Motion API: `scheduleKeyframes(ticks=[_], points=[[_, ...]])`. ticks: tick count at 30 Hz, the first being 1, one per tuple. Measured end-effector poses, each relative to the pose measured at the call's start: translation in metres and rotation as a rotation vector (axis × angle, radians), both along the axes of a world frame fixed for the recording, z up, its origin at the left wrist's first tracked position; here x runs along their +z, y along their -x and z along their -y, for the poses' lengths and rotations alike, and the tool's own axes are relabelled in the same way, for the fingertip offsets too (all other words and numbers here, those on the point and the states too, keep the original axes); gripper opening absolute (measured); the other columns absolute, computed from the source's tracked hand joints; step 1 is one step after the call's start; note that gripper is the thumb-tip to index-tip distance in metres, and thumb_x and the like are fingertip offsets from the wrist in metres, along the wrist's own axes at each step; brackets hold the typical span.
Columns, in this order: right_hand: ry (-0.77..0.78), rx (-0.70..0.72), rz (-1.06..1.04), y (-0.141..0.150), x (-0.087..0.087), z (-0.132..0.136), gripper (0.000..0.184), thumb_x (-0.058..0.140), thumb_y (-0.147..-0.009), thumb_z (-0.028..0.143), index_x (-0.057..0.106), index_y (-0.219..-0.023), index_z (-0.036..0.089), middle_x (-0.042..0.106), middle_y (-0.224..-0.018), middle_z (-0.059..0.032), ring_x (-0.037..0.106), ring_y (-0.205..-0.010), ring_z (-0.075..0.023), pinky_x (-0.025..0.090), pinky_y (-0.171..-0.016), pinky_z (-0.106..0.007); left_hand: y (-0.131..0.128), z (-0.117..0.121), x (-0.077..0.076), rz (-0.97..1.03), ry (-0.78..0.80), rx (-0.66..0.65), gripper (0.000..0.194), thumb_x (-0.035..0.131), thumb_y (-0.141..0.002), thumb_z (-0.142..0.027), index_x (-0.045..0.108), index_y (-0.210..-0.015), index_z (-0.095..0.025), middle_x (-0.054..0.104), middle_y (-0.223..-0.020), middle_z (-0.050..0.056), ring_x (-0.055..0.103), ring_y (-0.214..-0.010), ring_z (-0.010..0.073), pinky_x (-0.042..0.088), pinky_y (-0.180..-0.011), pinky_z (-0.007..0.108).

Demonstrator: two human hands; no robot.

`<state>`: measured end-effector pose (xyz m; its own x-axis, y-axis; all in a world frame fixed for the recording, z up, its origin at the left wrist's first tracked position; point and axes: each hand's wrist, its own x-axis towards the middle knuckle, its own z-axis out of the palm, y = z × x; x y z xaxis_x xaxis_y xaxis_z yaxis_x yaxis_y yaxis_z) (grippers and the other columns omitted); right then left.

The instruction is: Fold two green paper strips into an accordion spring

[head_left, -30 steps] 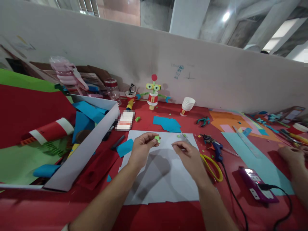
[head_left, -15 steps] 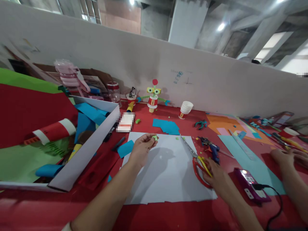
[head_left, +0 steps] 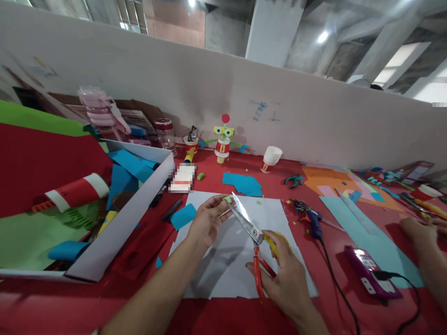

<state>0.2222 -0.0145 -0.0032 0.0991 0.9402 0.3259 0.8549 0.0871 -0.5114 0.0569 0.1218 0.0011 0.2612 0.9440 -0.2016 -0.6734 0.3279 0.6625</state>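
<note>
Between the thumb and fingers of my left hand (head_left: 206,221) is a small piece of light green paper (head_left: 227,199). My right hand (head_left: 288,277) grips the scissors (head_left: 254,232) by their red and yellow handles. Their blades are parted, and the tips reach up beside the green piece; whether they touch it I cannot tell. Both hands are over a white paper sheet (head_left: 223,274) on the red table. Another green scrap (head_left: 259,202) lies near the top of that sheet.
An open white box (head_left: 122,218) of craft pieces stands at left. A paper-cup robot figure (head_left: 222,146) and stacked cups (head_left: 271,158) stand by the wall. Rightward are a glue gun (head_left: 310,216), pliers (head_left: 292,181), a purple device (head_left: 372,272) with a cable and another person's hand (head_left: 419,235).
My right hand has brought the scissors left and toward my left hand, and the blades have spread apart. My left hand still pinches the green piece near the same spot.
</note>
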Motion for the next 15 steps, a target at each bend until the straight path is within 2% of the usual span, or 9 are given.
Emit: scheduleKeyframes(ticks=[3,7,15], points=[[-0.005,-0.031,0.011,0.010,-0.003,-0.007,0.058,0.064,-0.074,0.042,0.044,-0.126,0.025,0.059,-0.118,-0.0102,0.062,-0.091,-0.0253,0.053,-0.073,-0.036,-0.001,0.001,0.001,0.006,0.013,0.006,0.022,0.076,-0.056,-0.011,0.067,-0.076,-0.016,0.069,-0.076,0.003,0.065,-0.073,0.0161,0.050,-0.075,0.033],[-0.013,-0.039,0.019,0.010,-0.007,-0.013,0.055,0.063,-0.075,0.040,0.046,-0.126,0.026,0.060,-0.117,-0.0104,0.061,-0.095,-0.0267,0.052,-0.075,-0.037,-0.001,0.002,0.004,0.021,0.027,-0.002,0.022,0.073,-0.057,-0.008,0.067,-0.077,-0.016,0.068,-0.074,0.001,0.065,-0.070,0.0140,0.050,-0.071,0.028],[-0.004,-0.050,-0.022,0.010,-0.011,-0.014,0.053,0.064,-0.075,0.034,0.052,-0.125,0.027,0.066,-0.108,-0.0070,0.063,-0.074,-0.0202,0.053,-0.066,-0.032,0.001,0.003,0.005,0.013,0.019,-0.013,0.016,0.075,-0.060,-0.014,0.066,-0.074,-0.016,0.070,-0.076,0.002,0.066,-0.075,0.0149,0.051,-0.075,0.028]])
